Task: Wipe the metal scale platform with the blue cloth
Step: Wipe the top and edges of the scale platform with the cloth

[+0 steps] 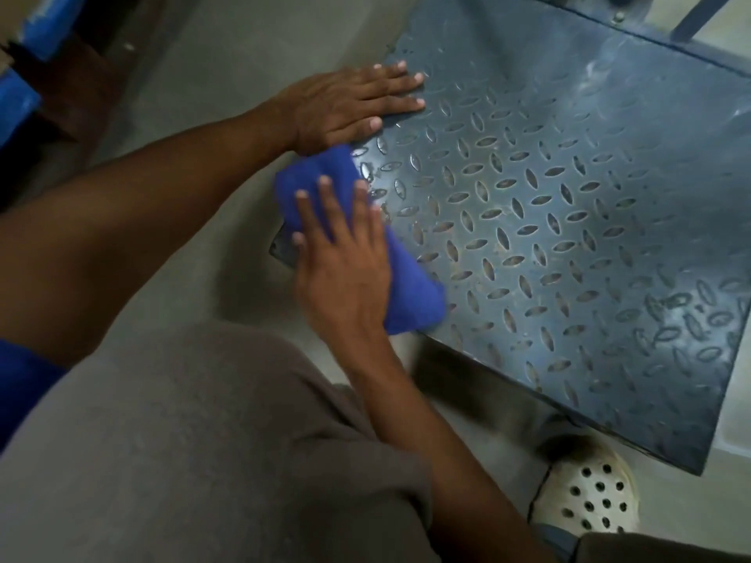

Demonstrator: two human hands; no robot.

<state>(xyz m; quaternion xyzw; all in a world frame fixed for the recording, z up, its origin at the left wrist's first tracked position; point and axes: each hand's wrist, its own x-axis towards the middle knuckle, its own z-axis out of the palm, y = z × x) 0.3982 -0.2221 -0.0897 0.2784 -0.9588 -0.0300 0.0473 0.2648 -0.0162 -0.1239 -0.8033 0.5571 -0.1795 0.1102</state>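
Note:
The metal scale platform [569, 221] is a dark plate with a raised diamond tread pattern, lying low on the floor and filling the right half of the view. A folded blue cloth [410, 294] lies along its near-left edge. My right hand [345, 258] presses flat on the cloth with fingers spread. My left hand [349, 105] rests palm down on the platform's left corner, just beyond the cloth, holding nothing.
Grey concrete floor [227, 67] surrounds the platform. A white perforated clog [589, 497] stands by the platform's near corner. My knee in grey cloth [195, 461] fills the foreground. Blue and brown objects [24, 103] sit at the far left. A metal post base [699, 14] rises behind the platform.

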